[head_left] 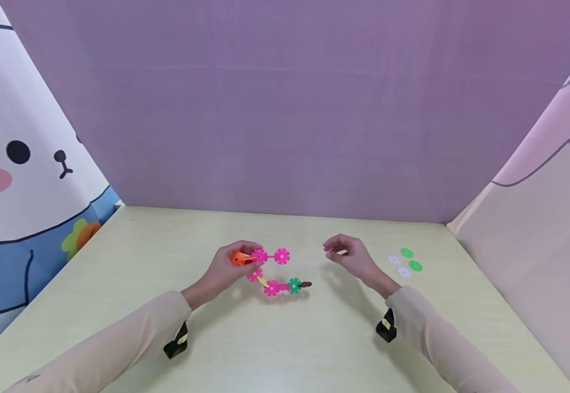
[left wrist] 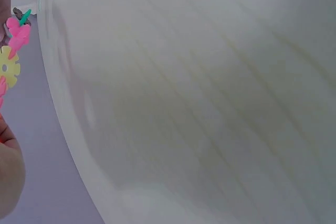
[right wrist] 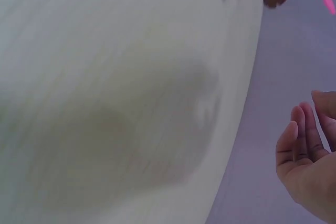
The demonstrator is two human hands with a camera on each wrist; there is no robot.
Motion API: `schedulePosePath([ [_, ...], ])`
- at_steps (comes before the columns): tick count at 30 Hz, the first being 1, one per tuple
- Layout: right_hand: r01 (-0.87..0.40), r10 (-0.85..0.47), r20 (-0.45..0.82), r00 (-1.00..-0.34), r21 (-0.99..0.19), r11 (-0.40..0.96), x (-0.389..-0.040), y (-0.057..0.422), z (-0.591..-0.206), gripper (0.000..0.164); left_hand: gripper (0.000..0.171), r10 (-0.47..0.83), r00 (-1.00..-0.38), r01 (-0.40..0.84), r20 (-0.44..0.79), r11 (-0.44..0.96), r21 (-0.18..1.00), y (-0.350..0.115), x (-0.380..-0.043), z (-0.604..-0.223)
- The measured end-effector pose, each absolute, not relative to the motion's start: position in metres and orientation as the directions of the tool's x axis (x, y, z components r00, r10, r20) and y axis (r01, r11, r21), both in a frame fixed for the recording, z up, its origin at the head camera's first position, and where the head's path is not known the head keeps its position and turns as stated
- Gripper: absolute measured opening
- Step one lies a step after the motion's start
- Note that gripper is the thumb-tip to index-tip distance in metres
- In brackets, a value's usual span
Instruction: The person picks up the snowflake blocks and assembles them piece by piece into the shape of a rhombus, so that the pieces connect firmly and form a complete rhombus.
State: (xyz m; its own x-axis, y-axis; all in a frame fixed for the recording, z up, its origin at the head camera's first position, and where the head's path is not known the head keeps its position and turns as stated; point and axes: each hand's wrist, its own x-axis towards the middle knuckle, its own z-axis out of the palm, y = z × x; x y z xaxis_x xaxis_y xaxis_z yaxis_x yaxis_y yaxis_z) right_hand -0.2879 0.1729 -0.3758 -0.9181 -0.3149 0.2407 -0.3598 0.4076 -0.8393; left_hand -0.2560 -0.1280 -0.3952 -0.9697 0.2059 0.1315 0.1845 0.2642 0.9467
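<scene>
One disc chain [head_left: 269, 287], left hand [head_left: 222, 272] gripping

Arms [head_left: 127, 334] stretched forward, left hand [head_left: 223, 274] in a pinch, right hand [head_left: 357, 259] apart, fingers loosely curved

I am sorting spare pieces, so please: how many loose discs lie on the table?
4, to the right of the right hand: a far green disc, a nearer green disc, a far white disc and a nearer white disc. Others may be hidden.
</scene>
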Motion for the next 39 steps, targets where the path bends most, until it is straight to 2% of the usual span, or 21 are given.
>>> schedulePosePath([
  [4,-0.344,-0.282,0.232,-0.931,-0.817,0.463,-0.284,0.192,-0.373,0.018,0.036,0.200,-0.971,0.183,0.130,0.270,0.945,-0.129,-0.255,-0.395],
  [10,-0.341,-0.244,0.242,-0.939,-0.744,0.574,-0.302,0.237,-0.396,0.020,0.035,0.206,-0.967,0.199,0.148,0.258,0.945,-0.130,-0.257,-0.399],
  [21,-0.348,-0.208,0.290,-0.934,-0.606,0.715,-0.300,0.294,-0.395,0.019,0.035,0.212,-0.965,0.208,0.156,0.248,0.946,-0.130,-0.255,-0.396],
  [39,-0.260,-0.208,0.158,-0.965,-0.517,0.815,-0.298,0.342,-0.415,0.021,0.037,0.204,-0.967,0.208,0.156,0.271,0.940,-0.128,-0.259,-0.401],
])
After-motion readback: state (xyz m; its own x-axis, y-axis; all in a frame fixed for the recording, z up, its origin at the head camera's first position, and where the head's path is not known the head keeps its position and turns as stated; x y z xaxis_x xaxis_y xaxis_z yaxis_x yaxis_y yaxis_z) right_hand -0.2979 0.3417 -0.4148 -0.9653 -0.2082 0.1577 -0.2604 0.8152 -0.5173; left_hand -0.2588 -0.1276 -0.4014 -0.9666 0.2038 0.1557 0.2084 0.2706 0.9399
